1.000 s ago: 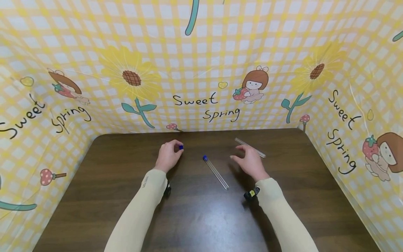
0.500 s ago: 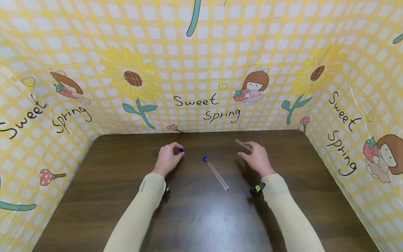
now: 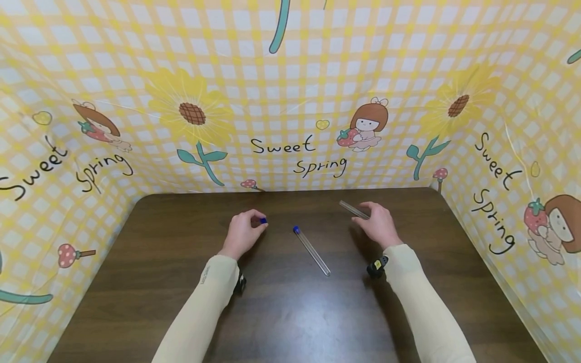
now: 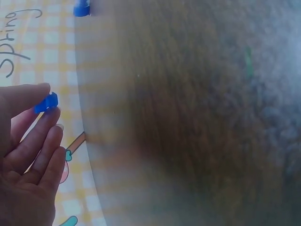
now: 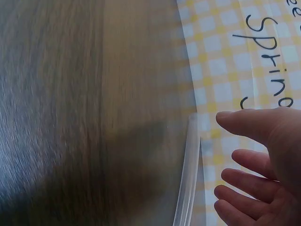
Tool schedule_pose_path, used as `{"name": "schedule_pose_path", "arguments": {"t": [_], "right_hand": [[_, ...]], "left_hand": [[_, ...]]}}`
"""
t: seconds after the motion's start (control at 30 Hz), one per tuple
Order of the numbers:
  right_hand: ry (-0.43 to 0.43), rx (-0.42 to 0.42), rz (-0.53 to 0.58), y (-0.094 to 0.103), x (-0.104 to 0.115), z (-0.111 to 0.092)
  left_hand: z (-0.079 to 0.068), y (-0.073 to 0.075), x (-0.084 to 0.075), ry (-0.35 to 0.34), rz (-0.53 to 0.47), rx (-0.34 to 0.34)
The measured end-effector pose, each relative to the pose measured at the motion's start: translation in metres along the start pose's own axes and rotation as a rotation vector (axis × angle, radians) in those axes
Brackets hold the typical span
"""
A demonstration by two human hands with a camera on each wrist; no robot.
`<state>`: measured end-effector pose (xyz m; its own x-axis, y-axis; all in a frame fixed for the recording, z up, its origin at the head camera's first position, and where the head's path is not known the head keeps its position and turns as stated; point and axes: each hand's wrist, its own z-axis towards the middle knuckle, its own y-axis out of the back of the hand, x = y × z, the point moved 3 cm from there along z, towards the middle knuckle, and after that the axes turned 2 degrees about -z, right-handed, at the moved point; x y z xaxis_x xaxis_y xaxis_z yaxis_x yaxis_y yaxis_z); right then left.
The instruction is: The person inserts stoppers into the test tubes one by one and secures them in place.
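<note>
My left hand [image 3: 241, 233] pinches a small blue cap [image 4: 47, 102] between thumb and forefinger, its other fingers loosely bent beneath in the left wrist view. Over on the right, a clear slender tube [image 3: 353, 208] slants across the table. My right hand [image 3: 379, 222] is right over the tube's near end and hides it in the head view. Thumb and fingers are spread apart with nothing between them in the right wrist view, where the tube [image 5: 188, 169] lies alongside. Between the hands is a second clear tube [image 3: 313, 252], with a blue cap [image 3: 296, 230] on its far end.
The dark wooden table [image 3: 281, 312] carries everything. A yellow checked cloth [image 3: 272, 101] with printed flowers and figures rises at the back and both sides of the table.
My right hand has moved right and slightly toward me, along the loose tube. The left hand, still pinching the blue cap, has shifted slightly nearer. Both tubes stay in place.
</note>
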<state>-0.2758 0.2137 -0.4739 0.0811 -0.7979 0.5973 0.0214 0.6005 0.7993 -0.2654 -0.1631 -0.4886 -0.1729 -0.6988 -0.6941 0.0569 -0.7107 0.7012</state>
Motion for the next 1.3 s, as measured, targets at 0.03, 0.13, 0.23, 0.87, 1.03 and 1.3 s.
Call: {"name": "schedule_pose_path", "arguments": {"t": [0.03, 0.13, 0.23, 0.87, 1.03, 1.3], "right_hand": [[0.0, 0.003, -0.005, 0.0, -0.002, 0.001], [0.002, 0.008, -0.025, 0.0, -0.006, 0.004], [0.001, 0.01, -0.035, 0.001, -0.009, 0.007], [-0.057, 0.027, -0.113, 0.002, -0.02, 0.021], [-0.067, 0.035, -0.124, 0.0, -0.022, 0.023], [-0.073, 0.05, -0.101, -0.005, -0.027, 0.025]], "left_hand": [[-0.001, 0.0, 0.0, -0.004, -0.002, -0.001], [-0.002, 0.0, -0.002, -0.02, -0.012, -0.004], [-0.003, -0.001, -0.004, -0.031, -0.027, -0.009], [-0.011, -0.01, -0.014, -0.068, -0.05, 0.007], [-0.013, -0.01, -0.016, -0.056, -0.038, 0.022], [-0.014, -0.011, -0.018, -0.052, -0.036, 0.015]]}}
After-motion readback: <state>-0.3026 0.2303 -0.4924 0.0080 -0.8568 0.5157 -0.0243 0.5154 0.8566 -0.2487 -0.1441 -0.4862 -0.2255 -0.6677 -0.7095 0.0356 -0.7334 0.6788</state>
